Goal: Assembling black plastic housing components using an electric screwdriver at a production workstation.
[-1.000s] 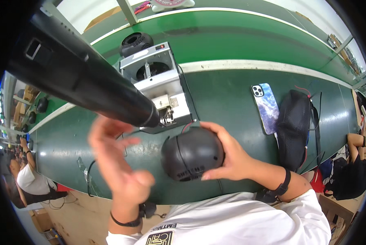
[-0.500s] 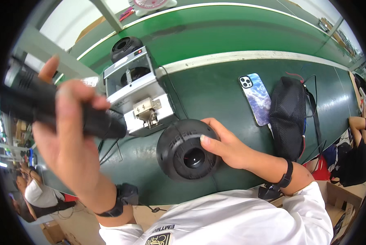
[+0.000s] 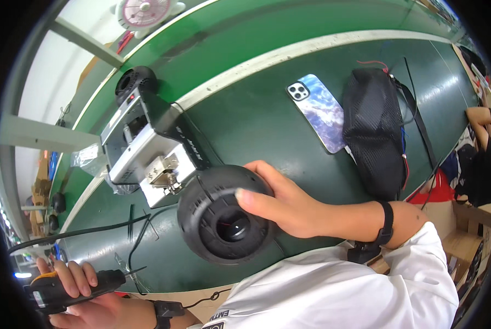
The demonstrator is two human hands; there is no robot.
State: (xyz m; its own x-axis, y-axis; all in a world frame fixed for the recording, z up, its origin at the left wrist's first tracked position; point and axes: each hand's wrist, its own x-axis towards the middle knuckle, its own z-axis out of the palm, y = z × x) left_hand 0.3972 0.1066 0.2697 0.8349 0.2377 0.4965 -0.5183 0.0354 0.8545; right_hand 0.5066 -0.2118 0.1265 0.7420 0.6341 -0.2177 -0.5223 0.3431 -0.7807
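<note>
Low at the left edge, my left hand (image 3: 92,299) is wrapped round a black electric screwdriver (image 3: 95,286) with an orange part. Its thin metal bit points to the right, over the bench's near edge. My right hand (image 3: 278,200) grips a round black casing (image 3: 193,227) from the right side, thumb on its front face and fingers behind. A dark, glossy, lens-like centre shows in the casing's round opening. Beyond the casing stands a silver and black bench machine (image 3: 171,156) with a metal fixture (image 3: 164,172) on its near side.
Another round black casing (image 3: 136,82) sits behind the machine. A phone in a blue marbled case (image 3: 317,112) lies beside a black mesh pouch (image 3: 372,137) with wires. Black cable (image 3: 92,233) crosses the bench at left, near a hex key (image 3: 151,226). A pink-white fan (image 3: 145,12) stands far back.
My left hand has swung down and left, away from the machine, with the black tool in it. The casing and my right hand appear lower and further left as the view shifts.
</note>
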